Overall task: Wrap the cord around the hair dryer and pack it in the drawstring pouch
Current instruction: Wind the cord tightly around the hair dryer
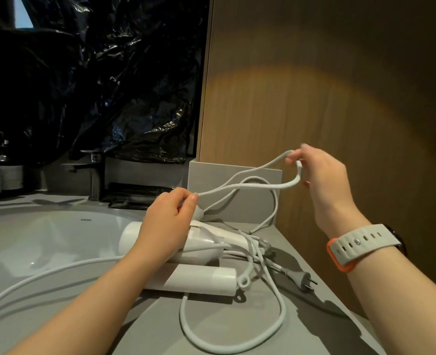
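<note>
Early days: the white hair dryer (186, 252) lies on the counter (237, 329), cord (237, 187) unwrapped; left hand (168, 226) and right hand (322, 180) each pinch a cord loop (pouch unseen).

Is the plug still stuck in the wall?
No, the plug lies loose on the grey counter beside the hair dryer, with its prongs bare and nothing around them.
</note>
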Demonstrator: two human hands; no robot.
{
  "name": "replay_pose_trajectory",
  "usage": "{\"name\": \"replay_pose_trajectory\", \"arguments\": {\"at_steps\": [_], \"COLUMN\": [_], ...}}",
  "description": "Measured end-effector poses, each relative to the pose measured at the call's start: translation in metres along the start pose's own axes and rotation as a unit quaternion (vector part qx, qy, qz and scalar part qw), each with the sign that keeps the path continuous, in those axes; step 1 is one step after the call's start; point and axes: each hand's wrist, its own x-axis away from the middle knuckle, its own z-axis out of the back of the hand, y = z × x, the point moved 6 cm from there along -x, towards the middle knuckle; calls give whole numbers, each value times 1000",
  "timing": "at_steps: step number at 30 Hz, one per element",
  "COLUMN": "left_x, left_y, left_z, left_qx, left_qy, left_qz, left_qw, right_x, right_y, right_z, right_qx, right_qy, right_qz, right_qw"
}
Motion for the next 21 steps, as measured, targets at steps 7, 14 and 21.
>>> {"name": "replay_pose_trajectory", "arguments": {"at_steps": [7,14,21], "left_x": [-13,-25,-30], "left_y": [-6,-37,-56], "left_z": [12,-4,3], "left_qx": [-39,-34,-63], "left_qy": [-33,-288,-300], "left_qz": [44,99,90], "left_qw": [998,952,948], "right_x": [27,33,-3], "right_y": [63,115,129], "right_z": [-18,-37,-78], "right_qx": [285,420,504], "right_qy": [-149,-285,-271], "right_qz": [-73,-179,-121], "right_qw": [944,843,811]}}
